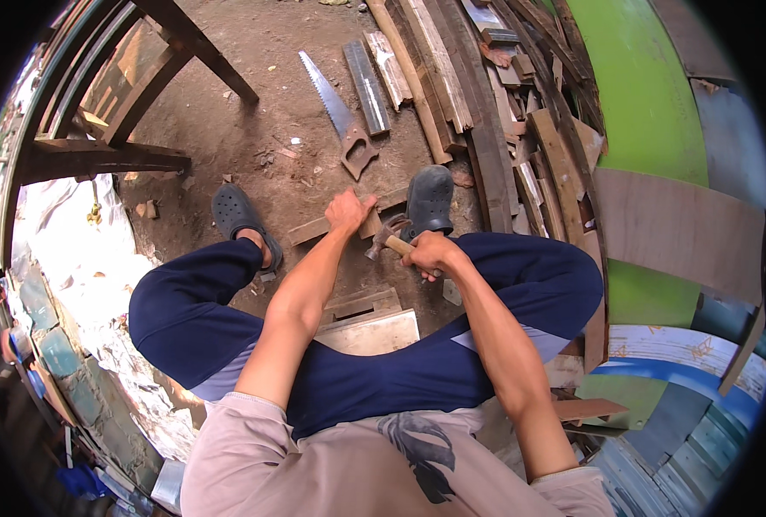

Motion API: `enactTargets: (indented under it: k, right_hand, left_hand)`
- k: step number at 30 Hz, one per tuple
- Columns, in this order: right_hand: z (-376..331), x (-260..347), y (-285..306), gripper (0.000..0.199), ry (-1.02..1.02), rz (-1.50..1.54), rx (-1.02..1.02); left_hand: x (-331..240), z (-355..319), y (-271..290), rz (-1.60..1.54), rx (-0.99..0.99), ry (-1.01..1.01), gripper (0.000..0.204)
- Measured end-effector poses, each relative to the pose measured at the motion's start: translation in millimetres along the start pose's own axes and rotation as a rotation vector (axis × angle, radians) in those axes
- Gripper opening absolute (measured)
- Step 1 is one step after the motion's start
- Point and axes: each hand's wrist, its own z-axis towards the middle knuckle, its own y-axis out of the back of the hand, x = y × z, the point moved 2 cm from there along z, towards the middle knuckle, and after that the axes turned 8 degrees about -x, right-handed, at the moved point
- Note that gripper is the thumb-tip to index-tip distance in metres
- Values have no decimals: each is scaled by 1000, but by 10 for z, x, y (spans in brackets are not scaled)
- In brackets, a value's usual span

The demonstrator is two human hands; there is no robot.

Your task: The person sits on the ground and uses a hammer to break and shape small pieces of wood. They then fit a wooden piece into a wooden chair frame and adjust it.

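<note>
My right hand is closed round the wooden handle of a claw hammer. The hammer's metal head hangs low, just to the right of a short wooden block. My left hand is closed on the joined wood, where that block meets a longer wooden strip lying across the ground between my feet. The left fingertips are partly hidden. Beyond the hands, a handsaw with a brown handle lies flat on the dirt.
Long planks and scrap wood are piled along the right, beside a green panel. A dark wooden frame stands at the left. Short wood pieces lie right of the saw. A pale board is between my legs.
</note>
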Motion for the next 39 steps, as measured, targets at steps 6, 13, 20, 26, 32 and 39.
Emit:
enactTargets:
  k: [6, 13, 20, 26, 32, 39]
  right_hand:
    - [-36, 61, 35, 34, 25, -24, 83]
    - [-45, 69, 0, 36, 59, -76, 156]
    - [28, 36, 15, 44, 121, -115, 178]
    - [68, 112, -33, 63, 308, -465, -14]
    - [34, 167, -92, 59, 397, -548, -76]
    - [-32, 157, -69, 45, 371, -720, -125]
  left_hand:
    - [334, 109, -75, -298, 47, -9, 57]
    - [432, -63, -240, -542, -51, -173, 49]
    - [526, 111, -338, -488, -69, -244, 50]
    - [540, 144, -314, -502, 48, -203, 49]
    - [560, 140, -245, -536, 134, -209, 52]
    - [306, 17, -106, -292, -14, -171, 64]
